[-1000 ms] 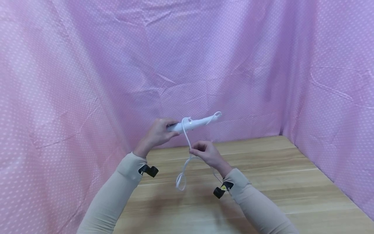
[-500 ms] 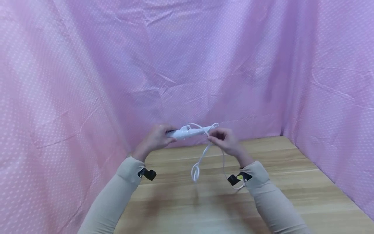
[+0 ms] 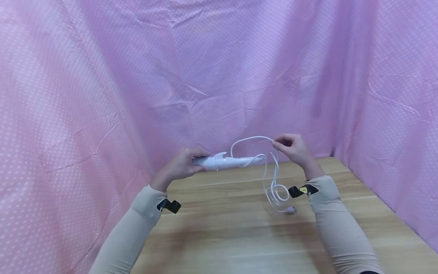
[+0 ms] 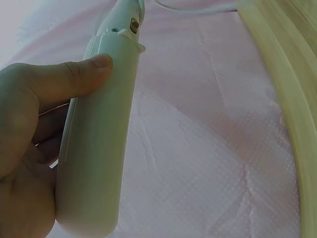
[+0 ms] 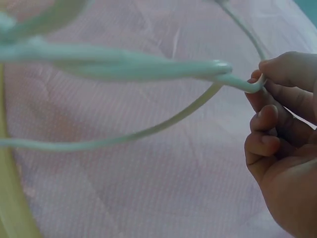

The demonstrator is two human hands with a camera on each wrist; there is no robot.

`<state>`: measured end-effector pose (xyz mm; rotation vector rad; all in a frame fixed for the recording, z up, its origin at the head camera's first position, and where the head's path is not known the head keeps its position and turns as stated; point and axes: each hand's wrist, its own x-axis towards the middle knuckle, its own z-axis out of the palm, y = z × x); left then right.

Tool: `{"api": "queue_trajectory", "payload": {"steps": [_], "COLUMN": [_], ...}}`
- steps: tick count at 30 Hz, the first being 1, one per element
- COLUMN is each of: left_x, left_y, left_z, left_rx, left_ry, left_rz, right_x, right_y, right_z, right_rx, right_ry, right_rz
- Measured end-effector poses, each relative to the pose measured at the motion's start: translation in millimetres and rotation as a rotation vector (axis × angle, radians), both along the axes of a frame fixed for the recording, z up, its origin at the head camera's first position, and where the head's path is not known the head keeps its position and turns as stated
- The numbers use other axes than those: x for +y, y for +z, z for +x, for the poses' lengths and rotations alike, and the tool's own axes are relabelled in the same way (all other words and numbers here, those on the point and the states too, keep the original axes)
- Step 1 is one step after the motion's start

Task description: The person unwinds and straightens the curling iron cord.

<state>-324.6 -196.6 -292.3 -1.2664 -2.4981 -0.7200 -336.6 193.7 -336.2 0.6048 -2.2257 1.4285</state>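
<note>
My left hand (image 3: 181, 164) grips a white curling iron (image 3: 227, 163) by its thick, round-ended barrel, holding it above the table and nearly level. In the left wrist view, the thumb lies across the barrel (image 4: 96, 148), and a small switch shows near the top. A thumb lever (image 3: 220, 155) sticks up at the middle. The white cord (image 3: 251, 137) leaves the thin right end and loops upward. Between thumb and fingertips my right hand (image 3: 293, 147) pinches this cord. Below it hang twisted coils (image 3: 278, 190) with the plug (image 3: 291, 210) at the bottom.
A light wood table (image 3: 232, 236) lies under both hands. Pink dotted cloth (image 3: 219, 76) hangs at the back and both sides. Black cameras sit on the left wrist (image 3: 170, 206) and right wrist (image 3: 301, 190).
My right hand has moved right and up with the cord, drawing a wide loop off the curling iron. The coils swung right and the plug came into sight. The left hand sank slightly, levelling the iron.
</note>
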Motion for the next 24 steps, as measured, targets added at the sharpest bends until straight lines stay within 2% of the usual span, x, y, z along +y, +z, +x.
{"api": "queue_trajectory", "payload": {"steps": [4,7,12,15,20,24], "left_x": [4.5,6.6,5.2,4.5,3.4,-0.2], "left_y": [8.8,14.9,18.8,19.6,19.8,20.1], "left_z": [5.1,9.1,11.9,11.1,4.8,-1.8], "left_rx": [0.012,-0.003,-0.032,-0.028,0.016,0.068], "left_ry": [-0.074,-0.088,-0.031,0.001,0.094,0.184], "left_rz": [0.046,0.077,0.13,0.2,0.309,0.339], "right_x": [9.9,13.2,10.0,5.5,-1.7,-6.3], "right_y": [-18.8,-33.4,-53.6,-64.0,-79.0,-83.3], "right_z": [-9.9,-15.1,-18.3,-15.5,-6.4,2.2], "right_rx": [-0.047,-0.092,-0.151,-0.169,-0.216,-0.241], "right_ry": [-0.001,0.012,0.082,0.125,0.188,0.243], "right_rz": [-0.001,0.043,0.089,0.111,0.165,0.163]}}
